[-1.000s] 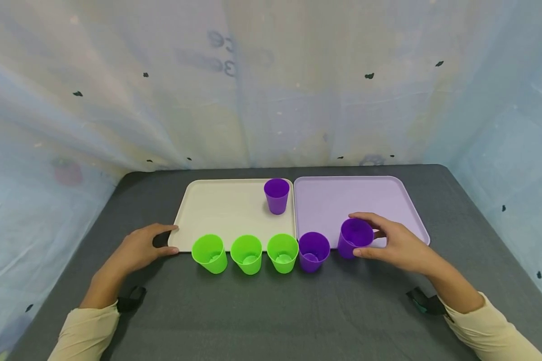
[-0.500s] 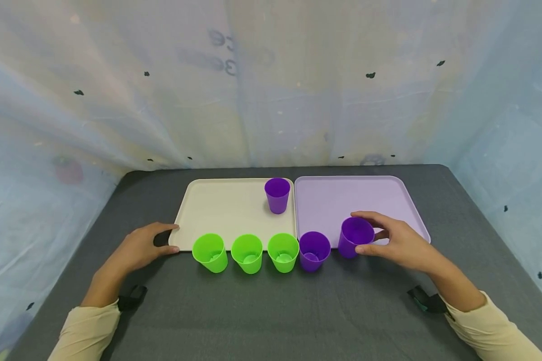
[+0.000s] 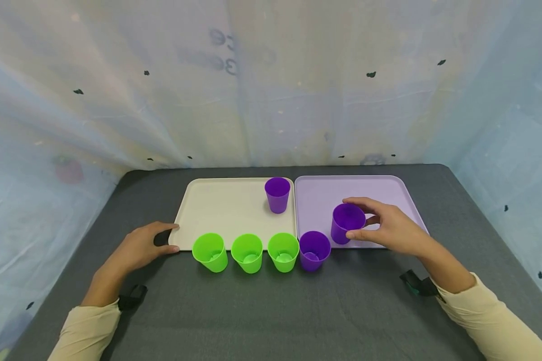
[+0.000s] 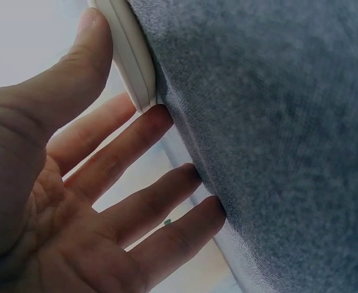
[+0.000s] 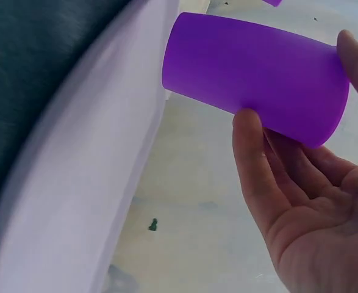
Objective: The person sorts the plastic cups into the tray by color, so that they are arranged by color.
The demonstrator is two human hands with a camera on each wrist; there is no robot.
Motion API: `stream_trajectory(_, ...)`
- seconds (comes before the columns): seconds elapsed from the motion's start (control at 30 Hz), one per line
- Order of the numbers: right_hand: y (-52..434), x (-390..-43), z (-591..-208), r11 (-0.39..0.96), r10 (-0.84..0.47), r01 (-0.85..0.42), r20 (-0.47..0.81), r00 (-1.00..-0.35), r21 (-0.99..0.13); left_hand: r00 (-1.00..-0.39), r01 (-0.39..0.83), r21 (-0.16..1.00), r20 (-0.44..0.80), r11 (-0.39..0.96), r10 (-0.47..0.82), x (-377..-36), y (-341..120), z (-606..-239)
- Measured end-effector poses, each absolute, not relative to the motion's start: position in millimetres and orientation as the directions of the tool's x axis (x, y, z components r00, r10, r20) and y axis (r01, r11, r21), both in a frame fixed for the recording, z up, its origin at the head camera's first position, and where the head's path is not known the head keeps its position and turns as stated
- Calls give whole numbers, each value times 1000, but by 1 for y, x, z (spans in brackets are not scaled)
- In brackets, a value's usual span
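My right hand (image 3: pixel 353 218) grips a purple cup (image 3: pixel 340 233) by its side and holds it upright just above the front edge of the lilac tray (image 3: pixel 388 193). In the right wrist view the right hand (image 5: pixel 297 82) has thumb and fingers wrapped round the purple cup (image 5: pixel 227 61), clear of the lilac tray (image 5: pixel 87 171). My left hand (image 3: pixel 169 238) rests at the front left corner of the cream tray (image 3: pixel 226 208). Seen from the left wrist, the left hand (image 4: pixel 133 76) lays its thumb along the cream tray (image 4: pixel 121 36), and the other fingers lie straight on the cloth.
Three green cups (image 3: pixel 210 251) (image 3: pixel 247 252) (image 3: pixel 283 251) and a purple cup (image 3: pixel 314 249) stand in a row on the grey table (image 3: pixel 271 311) before the trays. Another purple cup (image 3: pixel 277 194) stands at the cream tray's back right. Pale sheeting walls in the table.
My right hand has lifted the purple cup off the table and carried it back and slightly left, over the lilac tray's front edge. The left hand has not moved.
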State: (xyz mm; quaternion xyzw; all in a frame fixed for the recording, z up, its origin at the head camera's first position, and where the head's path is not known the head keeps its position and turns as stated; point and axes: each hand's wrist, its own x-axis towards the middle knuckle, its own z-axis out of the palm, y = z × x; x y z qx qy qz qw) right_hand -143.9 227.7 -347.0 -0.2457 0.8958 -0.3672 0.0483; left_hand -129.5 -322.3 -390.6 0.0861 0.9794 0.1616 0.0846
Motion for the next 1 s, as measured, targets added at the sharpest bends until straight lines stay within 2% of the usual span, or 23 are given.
stream_trajectory(0.53, 193, -166, -311, 641, -519, -450, 82, -851, -622, -971, 168, 304, -115, 938, 211, -126, -325, -388)
stream_trajectory(1.0, 153, -186, -277, 576, -591, -474, 60, -804, -666, -970, 172, 311, -114, 934, 217, -128, -321, -392)
